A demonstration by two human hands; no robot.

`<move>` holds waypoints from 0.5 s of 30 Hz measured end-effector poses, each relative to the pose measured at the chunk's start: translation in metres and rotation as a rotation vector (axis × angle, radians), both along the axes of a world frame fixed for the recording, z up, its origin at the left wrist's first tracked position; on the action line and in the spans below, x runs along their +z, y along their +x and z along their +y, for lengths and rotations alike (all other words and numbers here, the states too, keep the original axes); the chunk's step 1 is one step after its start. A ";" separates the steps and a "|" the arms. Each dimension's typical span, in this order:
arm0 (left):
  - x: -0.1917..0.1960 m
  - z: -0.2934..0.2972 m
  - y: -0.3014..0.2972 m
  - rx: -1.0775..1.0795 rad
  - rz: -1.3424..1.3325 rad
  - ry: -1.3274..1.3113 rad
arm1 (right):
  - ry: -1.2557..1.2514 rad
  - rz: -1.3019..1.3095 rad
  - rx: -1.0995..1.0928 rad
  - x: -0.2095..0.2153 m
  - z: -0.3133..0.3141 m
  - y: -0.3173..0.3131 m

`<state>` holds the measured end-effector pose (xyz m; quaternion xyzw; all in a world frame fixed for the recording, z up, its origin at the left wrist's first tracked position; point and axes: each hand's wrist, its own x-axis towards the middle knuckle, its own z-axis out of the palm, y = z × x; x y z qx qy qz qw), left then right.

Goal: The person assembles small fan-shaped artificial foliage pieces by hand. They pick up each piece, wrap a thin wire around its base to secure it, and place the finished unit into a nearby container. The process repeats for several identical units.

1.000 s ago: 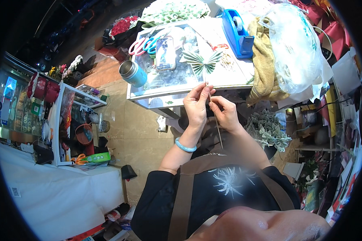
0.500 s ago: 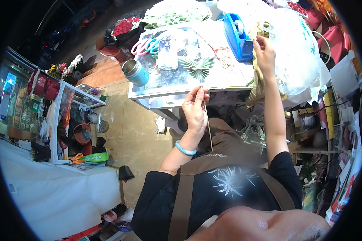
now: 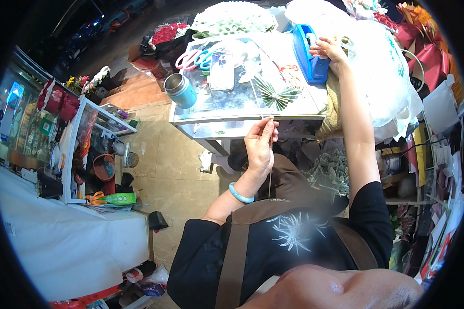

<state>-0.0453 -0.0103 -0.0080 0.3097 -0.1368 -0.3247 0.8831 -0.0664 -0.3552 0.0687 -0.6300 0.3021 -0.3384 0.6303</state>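
My left hand [image 3: 261, 141] is closed in a pinch round a thin stick [image 3: 270, 177], which runs down toward my apron. Just above its fingertips, over the table's front edge, is a green pleated paper fan [image 3: 276, 96]; the stick's upper end appears to meet the fan's base. My right hand [image 3: 332, 52] reaches over a blue tape dispenser [image 3: 312, 66], fingers stretched and apart near the tape roll [image 3: 311, 39]. Whether its fingertips touch the tape is hard to make out.
On the glass-topped white table [image 3: 206, 114] are a blue steel tumbler [image 3: 181, 92], a phone [image 3: 222, 71] and scissors [image 3: 189, 59]. White wrapping plastic [image 3: 379, 77] bulges on the right. Left stands a white-covered table [image 3: 62, 242] with orange scissors [image 3: 95, 198].
My right hand has gone from a pinch at the dispenser's near end to spread fingers farther along it. The fan and my left hand have shifted right together.
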 end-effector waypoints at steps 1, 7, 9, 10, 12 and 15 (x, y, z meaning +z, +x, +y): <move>0.000 0.000 0.000 0.004 0.002 0.003 | 0.034 -0.029 -0.014 0.003 0.002 0.002; 0.000 0.001 0.002 0.038 0.002 -0.006 | -0.046 -0.258 -0.157 0.013 0.026 -0.003; -0.001 0.000 0.003 0.045 0.011 -0.002 | -0.112 -0.373 -0.164 0.010 0.044 -0.013; -0.002 0.000 0.004 0.044 0.015 0.016 | -0.084 -0.429 -0.153 0.007 0.053 -0.020; -0.003 -0.003 0.007 0.043 0.027 0.020 | -0.128 -0.489 -0.133 -0.002 0.073 -0.034; -0.005 -0.007 0.010 0.029 0.024 0.025 | -0.115 -0.469 -0.135 -0.022 0.094 -0.048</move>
